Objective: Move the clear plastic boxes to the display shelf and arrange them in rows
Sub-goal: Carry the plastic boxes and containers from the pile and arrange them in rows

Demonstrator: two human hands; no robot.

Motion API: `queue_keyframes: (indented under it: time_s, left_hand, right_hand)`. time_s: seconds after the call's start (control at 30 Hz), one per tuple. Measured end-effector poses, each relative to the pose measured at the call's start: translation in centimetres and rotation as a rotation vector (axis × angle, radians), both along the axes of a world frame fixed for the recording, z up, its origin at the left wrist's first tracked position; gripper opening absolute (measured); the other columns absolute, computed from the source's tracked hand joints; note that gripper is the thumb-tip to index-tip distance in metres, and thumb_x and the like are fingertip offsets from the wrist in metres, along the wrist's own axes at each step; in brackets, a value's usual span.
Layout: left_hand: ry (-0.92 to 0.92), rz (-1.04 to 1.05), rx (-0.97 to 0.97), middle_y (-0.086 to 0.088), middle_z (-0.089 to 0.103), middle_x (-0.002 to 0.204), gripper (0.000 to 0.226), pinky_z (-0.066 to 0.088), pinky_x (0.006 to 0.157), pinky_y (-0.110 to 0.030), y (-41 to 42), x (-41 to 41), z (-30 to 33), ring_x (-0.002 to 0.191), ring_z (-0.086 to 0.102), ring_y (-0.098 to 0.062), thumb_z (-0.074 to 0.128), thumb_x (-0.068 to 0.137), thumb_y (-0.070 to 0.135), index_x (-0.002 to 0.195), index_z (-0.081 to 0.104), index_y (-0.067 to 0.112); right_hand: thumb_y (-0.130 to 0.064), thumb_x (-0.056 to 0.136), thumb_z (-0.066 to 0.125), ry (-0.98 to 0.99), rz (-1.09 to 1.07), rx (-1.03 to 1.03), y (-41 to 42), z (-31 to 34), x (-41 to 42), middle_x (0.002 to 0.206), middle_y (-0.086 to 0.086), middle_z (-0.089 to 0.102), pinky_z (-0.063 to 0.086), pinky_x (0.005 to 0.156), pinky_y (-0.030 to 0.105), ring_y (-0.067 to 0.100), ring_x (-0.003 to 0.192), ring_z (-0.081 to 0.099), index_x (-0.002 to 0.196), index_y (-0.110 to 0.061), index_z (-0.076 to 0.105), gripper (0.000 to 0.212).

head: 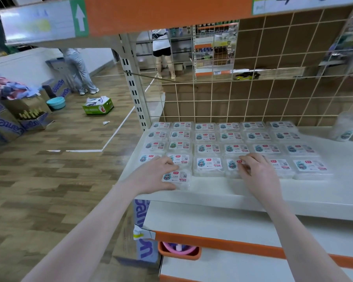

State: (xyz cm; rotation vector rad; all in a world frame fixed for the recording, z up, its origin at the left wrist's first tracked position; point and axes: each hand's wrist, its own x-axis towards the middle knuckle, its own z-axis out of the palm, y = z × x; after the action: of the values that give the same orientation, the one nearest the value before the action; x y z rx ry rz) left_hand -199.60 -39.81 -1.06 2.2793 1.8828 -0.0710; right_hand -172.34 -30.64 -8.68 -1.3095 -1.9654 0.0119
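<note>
I have the left hand (158,174) wrapped around a small clear plastic box with a white printed label (176,178), thumb along its near edge and fingers curled over its far side, at the front left of the pale, smooth display shelf (243,192). That box sits forward of the grid of matching clear lidded boxes (228,145), which lie flat in rows and columns back to the cream wire mesh panel (273,82).

The right hand (257,169) rests on a front-row clear box with a cartoon sticker (232,165), fingers bent over its top. I think they press and steady it rather than pinch it, though the blur there leaves me unsure.

To do this well, I would slide the left box across the shelf rather than lift it. The shelf looks slick and the box is light, so a small nudge could overshoot. I would butt its flat side against the neighbour, square its front edge to the row, and keep the label upright and facing me like the rest.

The boxes are shallow, rounded at the corners and glossy. Thin lids may flex under hard finger pressure, so I would keep it light.
</note>
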Motion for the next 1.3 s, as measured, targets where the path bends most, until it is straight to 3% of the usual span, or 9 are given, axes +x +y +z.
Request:
queue_keyframes:
  time_s: [0.5,0.63,0.73,0.9,1.13,1.3]
  left_hand:
    - [-0.023,-0.057,0.173,0.007,0.044,0.135,0.051,0.027,0.101,-0.021,-0.6,-0.1,-1.1,0.125,0.035,-0.011,0.046,0.094,0.049,0.138,0.044,0.023]
    - [-0.077,-0.043,0.266,0.006,0.042,0.14,0.049,0.027,0.105,-0.025,0.5,1.2,-1.6,0.13,0.032,-0.014,0.042,0.096,0.045,0.14,0.041,0.023]
    - [-0.106,-0.058,0.295,0.004,0.04,0.141,0.047,0.027,0.109,-0.03,1.5,2.9,-2.1,0.132,0.031,-0.016,0.039,0.097,0.044,0.139,0.041,0.023]
    - [-0.139,-0.154,0.28,0.001,0.03,0.149,0.05,0.019,0.111,-0.031,3.1,7.2,-1.9,0.138,0.022,-0.018,0.034,0.099,0.044,0.144,0.032,0.023]
    - [-0.171,-0.277,0.271,0.0,0.033,0.146,0.055,0.022,0.111,-0.032,3.9,16.5,-1.0,0.136,0.025,-0.019,0.038,0.097,0.047,0.143,0.031,0.02]
    - [-0.179,-0.34,0.274,-0.002,0.03,0.15,0.06,0.021,0.113,-0.033,3.2,25.9,-0.8,0.138,0.024,-0.021,0.039,0.096,0.047,0.146,0.025,0.018]
  right_hand:
    - [-0.009,0.083,0.068,-0.093,-0.116,0.092,-1.8,0.9,-0.3,0.09,0.016,0.066,0.048,0.074,0.042,0.037,0.083,0.059,0.09,0.0,0.069,0.012]
    - [-0.029,0.088,0.044,-0.124,-0.272,0.103,-4.2,0.3,0.5,0.091,0.015,0.067,0.043,0.079,0.038,0.035,0.085,0.061,0.092,-0.004,0.07,0.036]
    - [-0.031,0.088,0.044,-0.123,-0.442,0.026,-6.5,-0.2,1.5,0.099,0.018,0.067,0.047,0.08,0.041,0.038,0.092,0.061,0.101,-0.002,0.068,0.04]
    - [-0.033,0.09,0.045,-0.108,-0.607,-0.067,-9.7,-0.2,4.7,0.102,0.019,0.065,0.048,0.078,0.045,0.038,0.095,0.06,0.106,-0.001,0.066,0.042]
    - [-0.021,0.089,0.062,-0.065,-0.796,-0.065,-13.3,0.4,11.2,0.105,0.021,0.063,0.047,0.082,0.044,0.04,0.099,0.058,0.111,0.001,0.063,0.032]
    - [-0.025,0.09,0.057,-0.023,-0.866,-0.078,-15.3,0.6,18.7,0.106,0.02,0.062,0.045,0.083,0.042,0.04,0.1,0.056,0.113,-0.002,0.062,0.033]
